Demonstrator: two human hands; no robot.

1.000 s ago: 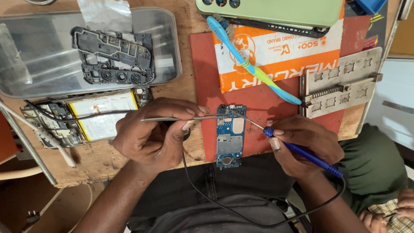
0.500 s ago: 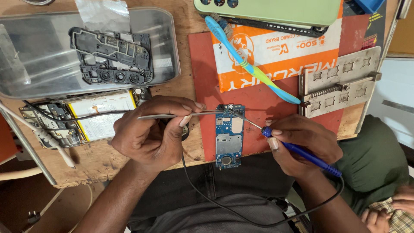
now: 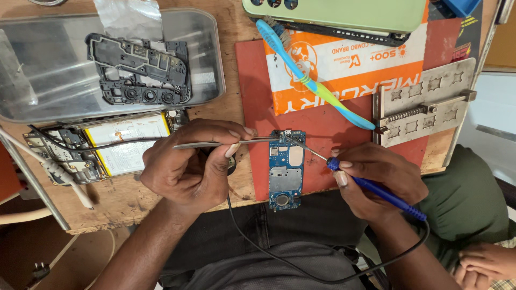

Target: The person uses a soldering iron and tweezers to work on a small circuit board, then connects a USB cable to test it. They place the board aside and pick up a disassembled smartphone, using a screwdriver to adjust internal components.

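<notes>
- Left hand (image 3: 185,172) pinches metal tweezers (image 3: 226,143), tips at the blue circuit board (image 3: 286,169).
- Right hand (image 3: 379,180) grips a blue soldering iron (image 3: 376,189), tip on the board's top.
- Board lies on the red mat (image 3: 328,126) at the counter's (image 3: 129,198) edge.

Bare forearms, dark clothing

No sleeves reach the wrists; left hand (image 3: 188,169) and right hand (image 3: 379,180) wear no gloves or rings; dark grey trousers and shirt.
</notes>
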